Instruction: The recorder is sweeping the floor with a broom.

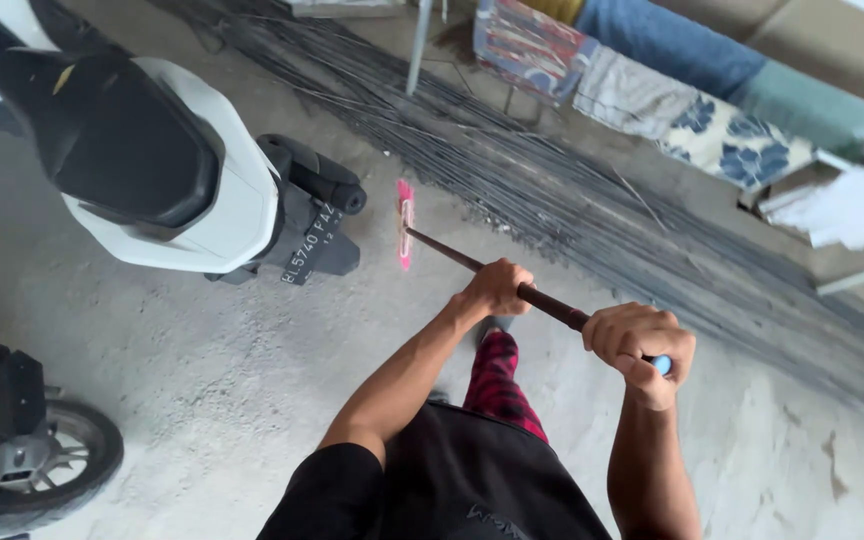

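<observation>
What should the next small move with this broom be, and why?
Probably a short pull of the broom head back toward the feet. Both the left hand and right hand grip the handle, and the pink head sits far out, close by the white scooter.

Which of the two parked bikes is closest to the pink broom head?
The white scooter, its rear just left of the broom head; the other bike sits at lower left.
</observation>
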